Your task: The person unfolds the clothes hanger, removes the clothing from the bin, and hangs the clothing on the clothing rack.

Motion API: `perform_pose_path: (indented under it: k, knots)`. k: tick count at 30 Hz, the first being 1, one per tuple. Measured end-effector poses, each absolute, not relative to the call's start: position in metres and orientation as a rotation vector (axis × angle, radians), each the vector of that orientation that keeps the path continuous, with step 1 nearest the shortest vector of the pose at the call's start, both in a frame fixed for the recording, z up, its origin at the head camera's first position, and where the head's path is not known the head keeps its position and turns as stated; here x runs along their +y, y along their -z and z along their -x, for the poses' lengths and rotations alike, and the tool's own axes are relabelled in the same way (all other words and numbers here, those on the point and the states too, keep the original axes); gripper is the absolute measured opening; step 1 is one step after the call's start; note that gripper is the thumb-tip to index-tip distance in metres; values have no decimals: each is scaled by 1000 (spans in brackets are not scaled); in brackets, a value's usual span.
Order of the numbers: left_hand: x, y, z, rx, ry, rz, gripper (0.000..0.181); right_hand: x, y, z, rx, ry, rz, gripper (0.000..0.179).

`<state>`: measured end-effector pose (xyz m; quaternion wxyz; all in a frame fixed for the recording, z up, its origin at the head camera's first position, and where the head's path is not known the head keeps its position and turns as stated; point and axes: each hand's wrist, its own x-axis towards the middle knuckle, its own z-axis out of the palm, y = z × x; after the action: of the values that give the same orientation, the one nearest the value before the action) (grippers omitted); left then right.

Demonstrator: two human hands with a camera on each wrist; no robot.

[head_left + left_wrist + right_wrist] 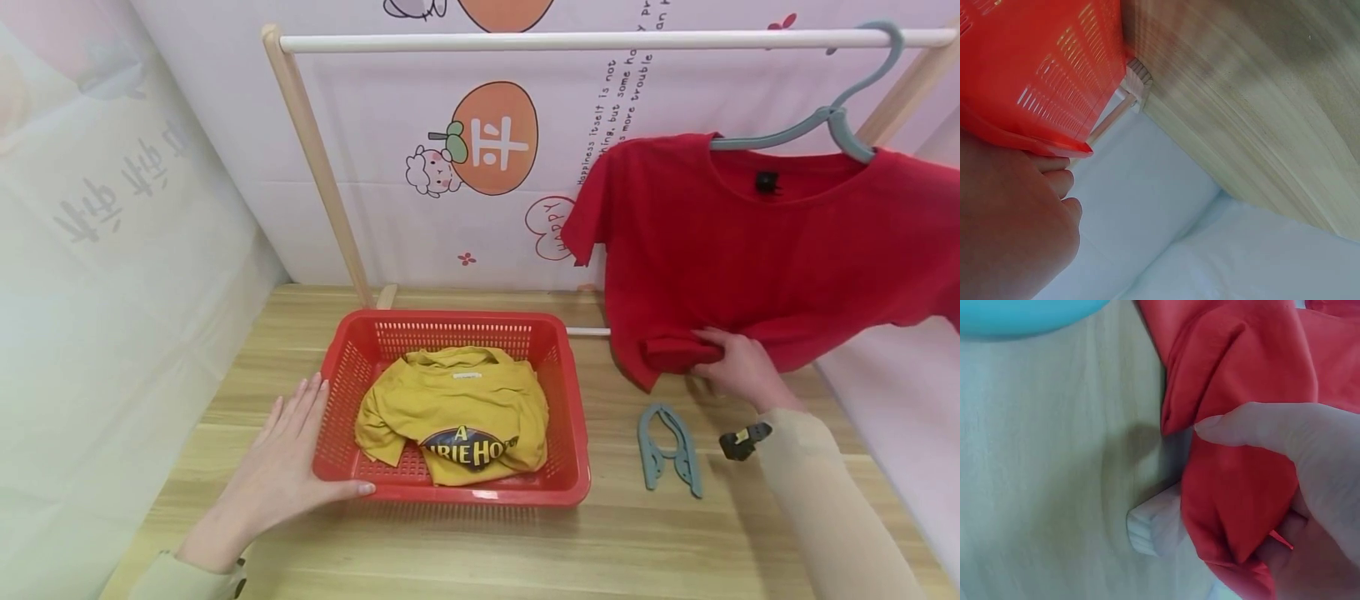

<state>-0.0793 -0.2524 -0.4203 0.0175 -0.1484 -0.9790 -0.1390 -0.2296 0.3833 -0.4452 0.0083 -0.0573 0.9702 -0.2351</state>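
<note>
A red T-shirt (787,242) hangs from a blue-grey hanger (831,117) at the right, hooked over the rack's white bar. My right hand (738,367) grips the shirt near its lower hem; in the right wrist view the thumb (1235,425) lies over the bunched cloth and other fingers are behind it. A red plastic basket (573,408) holds a crumpled yellow T-shirt (480,400) with a printed logo. On the basket's near left corner rests my left hand (281,458), fingers straight along the left rim and thumb on the front rim.
A folded blue-grey hanger (670,454) lies on the wooden table (375,550) between basket and right forearm. Behind the basket rises the rack's wooden left post (318,167), carrying a white bar (525,42). Printed cloth (360,217) covers the back wall.
</note>
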Motion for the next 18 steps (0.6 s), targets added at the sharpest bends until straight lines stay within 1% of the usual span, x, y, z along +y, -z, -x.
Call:
perform_pose_path:
  k: [8, 11, 18]
  knots:
    - [-253, 421, 79, -3042, 438, 464, 135, 382, 448, 229, 3037, 731, 170, 69]
    - [-253, 421, 79, -3043, 436, 466, 136, 380, 444, 226, 3058, 741, 156, 72]
    - [-253, 420, 79, -3036, 442, 465, 136, 374, 431, 214, 3124, 787, 135, 71]
